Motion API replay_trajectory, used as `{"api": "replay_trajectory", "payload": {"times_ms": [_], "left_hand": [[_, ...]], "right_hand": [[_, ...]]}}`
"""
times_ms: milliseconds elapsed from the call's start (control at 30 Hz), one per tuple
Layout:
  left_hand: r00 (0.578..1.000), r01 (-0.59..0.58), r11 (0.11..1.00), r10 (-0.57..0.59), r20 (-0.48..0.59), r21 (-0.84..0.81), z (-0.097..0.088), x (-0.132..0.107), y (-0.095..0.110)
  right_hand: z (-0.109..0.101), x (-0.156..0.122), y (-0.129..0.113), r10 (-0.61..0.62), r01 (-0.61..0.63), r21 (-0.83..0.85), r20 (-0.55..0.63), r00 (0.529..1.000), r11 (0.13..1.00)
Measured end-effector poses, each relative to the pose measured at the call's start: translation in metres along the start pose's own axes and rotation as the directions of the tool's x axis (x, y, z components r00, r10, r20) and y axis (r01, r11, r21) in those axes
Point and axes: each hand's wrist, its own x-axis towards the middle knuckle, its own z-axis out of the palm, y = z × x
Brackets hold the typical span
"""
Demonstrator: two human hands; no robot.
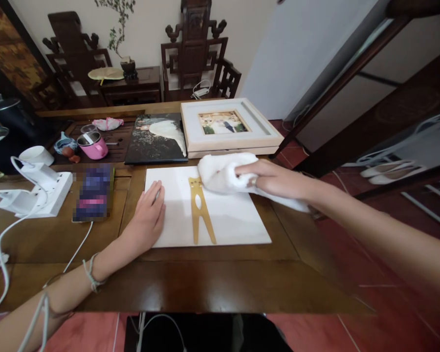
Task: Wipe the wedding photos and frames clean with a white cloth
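Note:
A white rectangular board point(238, 220) lies flat on the wooden table, with a flat gold A-shaped stand piece point(198, 208) on its face. My left hand point(150, 213) rests on the board's left edge, fingers stretched out and holding nothing. At the board's far right, my right hand point(258, 177) is closed around a bunched white cloth point(220, 172). That cloth touches the board beside the top of the gold piece, and a loose end hangs over the board's right side.
Behind the board lie a dark photo panel point(157, 139) and a cream picture frame point(205, 146). To the left are a power strip point(55, 195) with plugs, a blurred-out phone point(94, 193), a pink mug point(93, 145) and a white cup point(36, 156). White cables run across the table's left side.

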Motion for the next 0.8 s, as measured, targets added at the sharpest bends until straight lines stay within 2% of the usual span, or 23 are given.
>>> {"api": "replay_trajectory", "payload": {"times_ms": [100,167,267,433,533,633,800], "left_hand": [[1.0,0.009,1.0,-0.009,0.004,-0.001,-0.001,0.0,0.0],[1.0,0.016,1.0,-0.016,0.008,-0.006,-0.001,0.0,0.001],[1.0,0.02,1.0,-0.02,0.01,-0.013,-0.001,0.0,0.001],[1.0,0.018,1.0,-0.018,0.003,-0.023,0.0,0.0,0.001],[1.0,0.017,1.0,-0.017,0.0,-0.019,0.0,0.0,0.001],[1.0,0.018,1.0,-0.018,0.011,-0.017,-0.001,0.0,0.001],[0.999,0.02,1.0,-0.019,0.026,-0.019,-0.002,0.0,0.001]], "right_hand": [[-0.001,0.012,0.003,0.0,0.001,0.007,-0.024,1.0,1.0],[0.002,0.005,-0.003,0.021,-0.021,-0.007,-0.019,1.0,1.0],[0.012,-0.027,-0.021,0.084,-0.083,-0.04,0.007,0.996,0.996],[0.031,-0.099,-0.054,0.142,-0.137,-0.048,0.125,0.982,0.989],[0.032,-0.119,-0.062,0.145,-0.14,-0.044,0.155,0.977,0.989],[0.024,-0.106,-0.057,0.161,-0.155,-0.044,0.193,0.968,0.987],[0.004,-0.037,-0.028,0.148,-0.147,-0.016,0.069,0.987,0.989]]}}
